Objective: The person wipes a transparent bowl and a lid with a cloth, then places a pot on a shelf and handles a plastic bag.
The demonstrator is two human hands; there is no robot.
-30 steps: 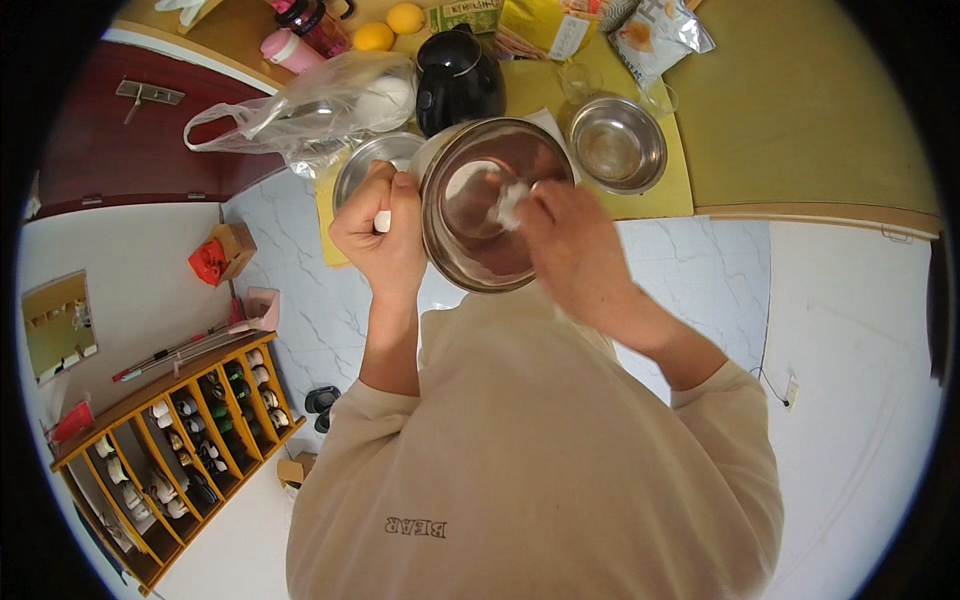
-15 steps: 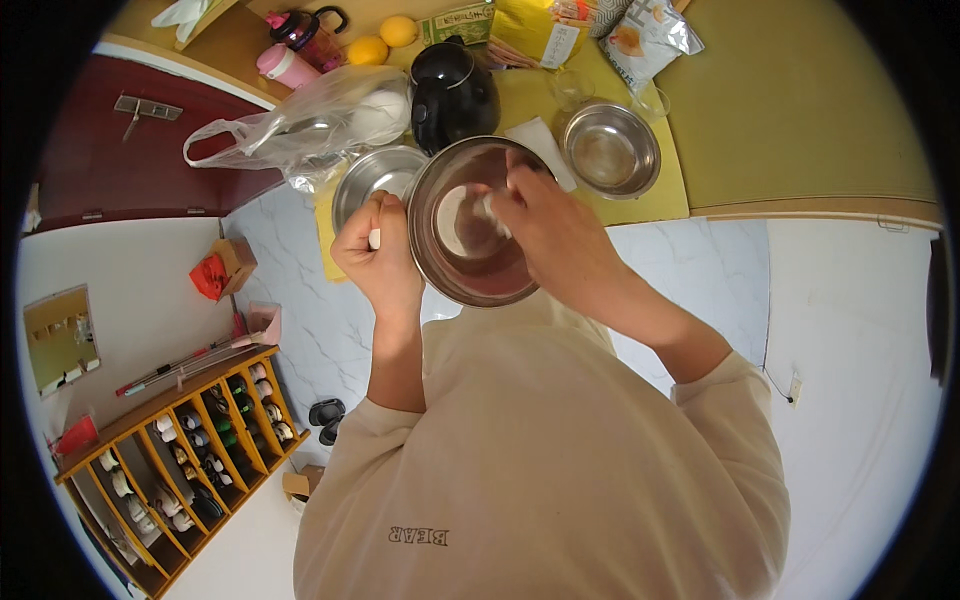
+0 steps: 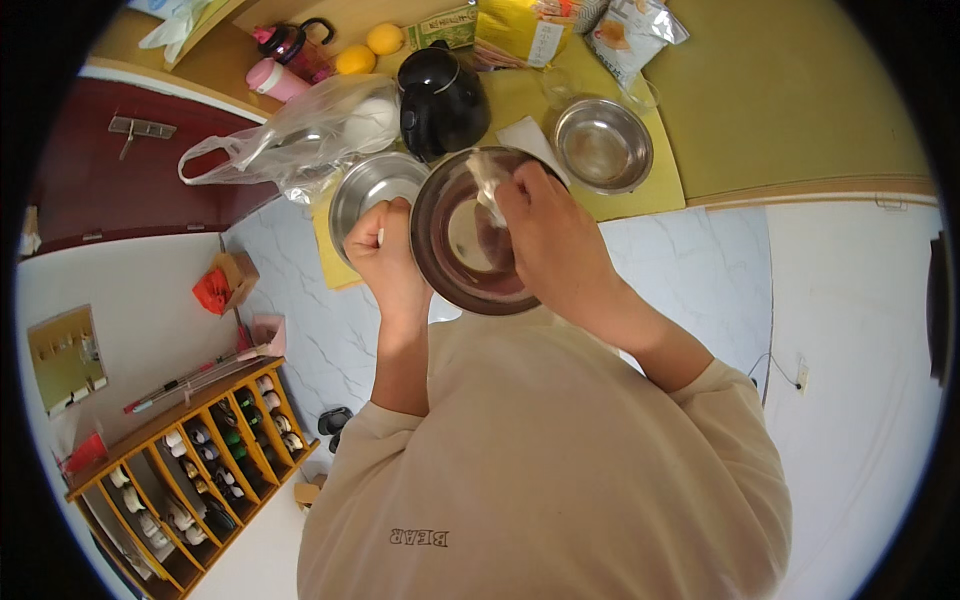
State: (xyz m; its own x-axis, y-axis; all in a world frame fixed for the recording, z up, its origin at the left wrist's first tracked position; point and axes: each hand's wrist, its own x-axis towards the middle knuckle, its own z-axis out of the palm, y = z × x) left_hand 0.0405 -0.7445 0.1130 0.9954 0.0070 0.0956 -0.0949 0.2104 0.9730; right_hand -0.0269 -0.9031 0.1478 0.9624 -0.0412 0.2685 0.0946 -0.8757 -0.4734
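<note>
The left hand (image 3: 388,262) is clenched around the pale handle (image 3: 380,237) of a steel pot (image 3: 432,225). The right hand (image 3: 562,238) pinches a crumpled whitish wad (image 3: 487,178) at its far side.

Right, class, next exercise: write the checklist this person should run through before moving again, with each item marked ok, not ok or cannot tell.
1. Left hand closed around the pale handle beside the steel pot: ok.
2. White wad pinched in the right hand and inside the pot: ok.
3. One hand free: not ok; both are occupied.
4. Pot's underside supported: cannot tell; it is hidden.
5. Pot apart from the left-hand bowl: cannot tell; they overlap in this view.
6. Right-hand bowl standing apart from the pot: ok.
</note>
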